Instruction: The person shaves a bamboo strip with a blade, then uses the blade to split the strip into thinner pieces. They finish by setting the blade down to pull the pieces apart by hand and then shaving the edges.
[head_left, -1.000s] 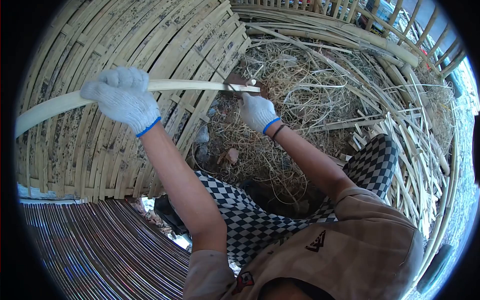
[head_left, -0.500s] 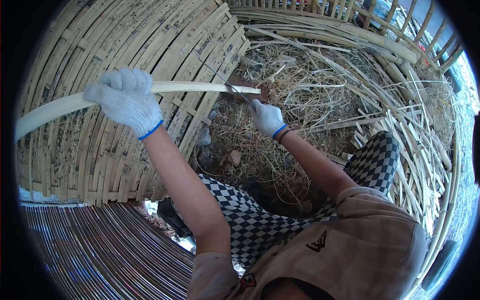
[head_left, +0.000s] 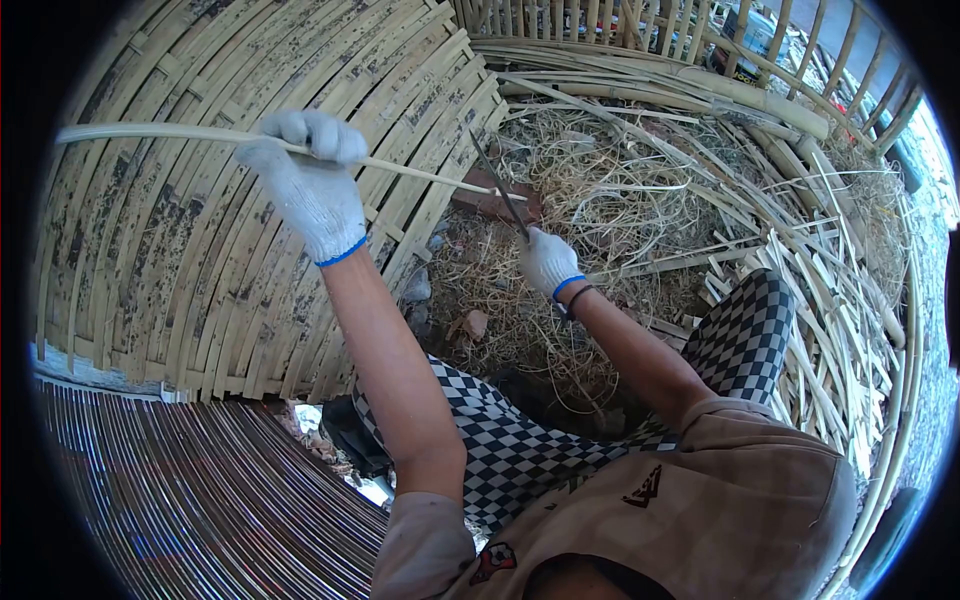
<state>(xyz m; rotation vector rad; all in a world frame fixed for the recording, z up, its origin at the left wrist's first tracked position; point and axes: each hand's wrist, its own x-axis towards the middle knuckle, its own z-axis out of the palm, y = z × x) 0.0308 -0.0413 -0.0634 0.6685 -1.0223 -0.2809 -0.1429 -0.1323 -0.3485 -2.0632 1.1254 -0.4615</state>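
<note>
My left hand (head_left: pixel 310 180), in a white knit glove with a blue cuff, is closed around a long pale bamboo strip (head_left: pixel 415 173). The strip bends away to the left and shows its narrow edge. In my right hand (head_left: pixel 550 262), also gloved, is the handle of a long thin knife (head_left: pixel 502 195). Its blade slants up and left and crosses the strip near the right end. Beneath that end lies a reddish-brown block (head_left: pixel 475 203), partly hidden by the blade and strip.
A woven bamboo panel (head_left: pixel 200 230) spans the left side. Curly shavings (head_left: pixel 610 190) cover the ground ahead. Split bamboo pieces (head_left: pixel 825 340) are heaped at the right, and long bamboo poles (head_left: pixel 740 95) lie along a bamboo fence (head_left: pixel 620 25). Stones (head_left: pixel 475 324) sit near my legs.
My left hand has moved right and turned the strip from its flat face onto its edge. My right hand and the knife have shifted slightly right and down, with the blade steeper.
</note>
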